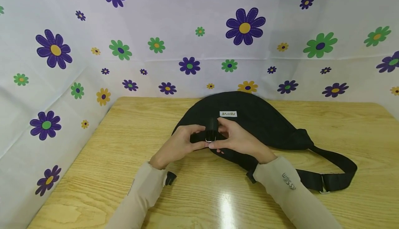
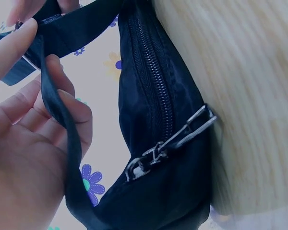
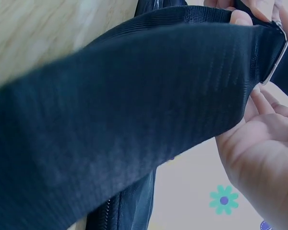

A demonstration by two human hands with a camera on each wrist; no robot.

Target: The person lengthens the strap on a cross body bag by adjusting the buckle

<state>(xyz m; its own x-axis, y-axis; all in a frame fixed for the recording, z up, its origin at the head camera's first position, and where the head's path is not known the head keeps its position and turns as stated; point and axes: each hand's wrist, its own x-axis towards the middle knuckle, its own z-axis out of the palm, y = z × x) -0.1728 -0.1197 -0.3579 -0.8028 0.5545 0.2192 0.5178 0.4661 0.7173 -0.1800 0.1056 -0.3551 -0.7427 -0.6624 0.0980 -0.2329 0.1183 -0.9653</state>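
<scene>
A black sling bag [image 1: 249, 121] with a white label lies on the table. Raised in front of it is part of its black webbing strap [image 1: 212, 126], fitted with a silver metal slider [image 3: 278, 57]. My left hand [image 1: 180, 141] pinches the strap beside the slider, thumb close to the metal; in the left wrist view a strap length crosses its fingers. From the other side my right hand [image 1: 240, 137] pinches the strap, and the two thumbs nearly meet. Along the bag, the left wrist view shows a zipper [image 2: 156, 72] with a metal pull [image 2: 182, 134].
The wooden table [image 1: 103, 163] ends at a white flowered cloth [image 1: 199, 45] behind and at the left. A strap loop [image 1: 341, 180] with another metal slider [image 1: 325, 187] lies at the right. Black plastic ends [image 1: 170, 178] show near the sleeves.
</scene>
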